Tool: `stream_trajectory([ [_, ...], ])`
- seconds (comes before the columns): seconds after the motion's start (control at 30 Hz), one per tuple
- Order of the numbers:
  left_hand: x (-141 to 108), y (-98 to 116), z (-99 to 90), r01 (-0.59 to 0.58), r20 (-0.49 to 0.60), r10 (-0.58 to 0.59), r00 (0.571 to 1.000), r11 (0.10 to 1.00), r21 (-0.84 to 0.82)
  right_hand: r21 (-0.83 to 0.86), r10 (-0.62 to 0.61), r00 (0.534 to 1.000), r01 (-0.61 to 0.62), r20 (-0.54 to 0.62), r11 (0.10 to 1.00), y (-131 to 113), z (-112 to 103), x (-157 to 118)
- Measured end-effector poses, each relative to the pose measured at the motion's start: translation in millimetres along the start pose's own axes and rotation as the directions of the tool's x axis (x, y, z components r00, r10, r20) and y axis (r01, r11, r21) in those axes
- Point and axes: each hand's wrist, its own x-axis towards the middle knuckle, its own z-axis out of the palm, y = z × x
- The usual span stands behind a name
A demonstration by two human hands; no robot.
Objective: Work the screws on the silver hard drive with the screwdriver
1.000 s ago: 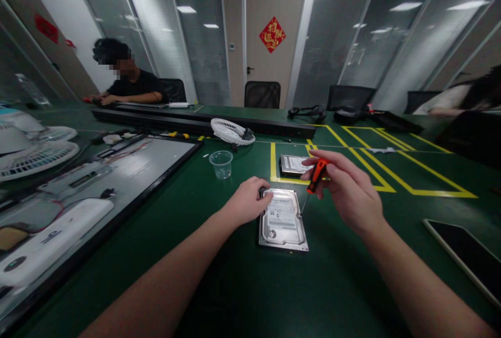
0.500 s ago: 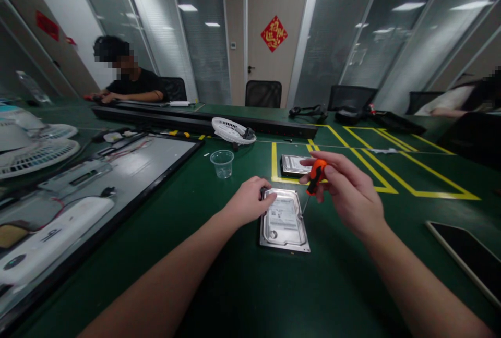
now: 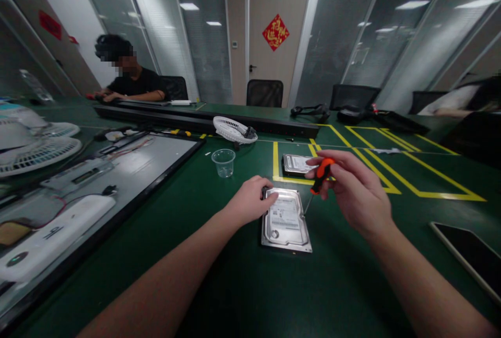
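Observation:
A silver hard drive [image 3: 285, 220] lies flat on the green table in front of me. My left hand [image 3: 253, 198] grips its upper left edge, thumb on the top face. In my right hand [image 3: 354, 189] is an orange and black screwdriver [image 3: 322, 175], tilted, its thin shaft reaching down to the drive's right edge. Whether the tip touches a screw is too small to tell. Behind it sits a second hard drive [image 3: 295, 164] by the yellow tape, partly hidden by my right fingers.
A clear plastic cup [image 3: 224, 164] and a white fan grille [image 3: 235, 130] stand beyond my left hand. At left lies a large panel [image 3: 156, 158] with electronics. A phone [image 3: 469, 252] is at right. A person [image 3: 133, 80] sits across the table.
The screwdriver's handle has tilted further right and my right hand has shifted slightly right. My left hand keeps its hold on the drive.

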Motion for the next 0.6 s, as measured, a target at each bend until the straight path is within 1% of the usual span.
stream_trajectory([
  [0.07,0.1,0.2,0.1,0.002,0.002,-0.002,1.000,1.000,-0.005,0.038,0.027,1.000,-0.027,0.015,0.999,-1.0,-1.2,0.1],
  [0.13,0.0,0.4,0.3,0.004,0.000,-0.004,1.000,1.000,-0.013,0.016,0.005,1.000,-0.005,0.011,1.000,-3.0,-0.6,0.1],
  [0.23,-0.3,0.3,0.5,-0.003,-0.009,0.003,1.000,1.000,-0.022,-0.038,-0.029,0.999,0.027,-0.035,0.999,-4.9,1.8,-0.1],
  [0.33,-0.4,-0.2,0.5,-0.005,-0.010,0.005,1.000,1.000,-0.023,-0.056,-0.021,0.998,0.017,-0.062,0.998,-3.5,2.4,-0.1],
  [0.4,-0.5,-0.4,0.1,-0.003,-0.006,0.003,1.000,1.000,-0.028,-0.037,-0.011,0.999,0.009,-0.034,0.999,-1.7,0.8,0.0],
  [0.5,-0.8,-0.4,-0.6,0.003,0.000,-0.003,1.000,0.999,-0.032,0.048,0.042,0.999,-0.044,0.031,0.998,-0.1,-2.5,0.6],
  [0.57,-0.9,-0.3,-0.7,0.011,0.004,-0.011,1.000,1.000,-0.028,0.069,0.063,0.997,-0.066,0.050,0.995,-0.1,-3.5,1.0],
  [0.6,-0.9,-0.3,-0.6,0.014,0.004,-0.014,1.000,1.000,-0.024,0.058,0.056,0.997,-0.059,0.046,0.997,-0.3,-3.5,1.0],
])
